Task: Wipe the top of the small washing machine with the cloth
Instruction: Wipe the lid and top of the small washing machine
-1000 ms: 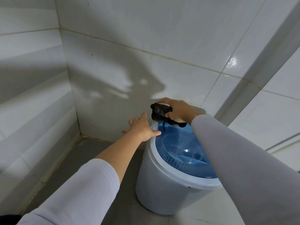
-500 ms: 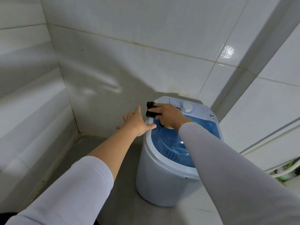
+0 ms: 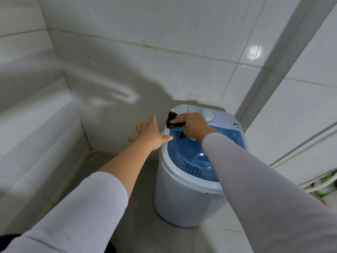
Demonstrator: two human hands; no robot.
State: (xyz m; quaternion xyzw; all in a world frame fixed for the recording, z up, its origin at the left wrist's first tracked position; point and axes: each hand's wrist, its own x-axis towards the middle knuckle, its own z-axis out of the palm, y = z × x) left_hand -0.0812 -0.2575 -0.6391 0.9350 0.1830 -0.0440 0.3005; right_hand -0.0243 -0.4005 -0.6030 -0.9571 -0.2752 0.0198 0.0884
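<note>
A small white washing machine (image 3: 182, 203) with a clear blue lid (image 3: 189, 159) stands on the floor in a tiled corner. Its white control panel with a round dial (image 3: 208, 115) runs along the far edge. My right hand (image 3: 193, 126) presses a black cloth (image 3: 173, 121) onto the top at the far left, where panel meets lid. My left hand (image 3: 150, 134) rests on the machine's left rim, fingers spread, thumb on the rim's edge, holding nothing.
White tiled walls (image 3: 127, 52) close in behind and to the left of the machine. Another tiled wall (image 3: 300, 115) rises on the right, with a white hose (image 3: 321, 187) low beside it. Grey floor (image 3: 142, 225) lies in front.
My right hand with the cloth has dropped from above the rim onto the machine's top and slid slightly. The view has pulled back, showing the control panel. My left hand stays on the rim.
</note>
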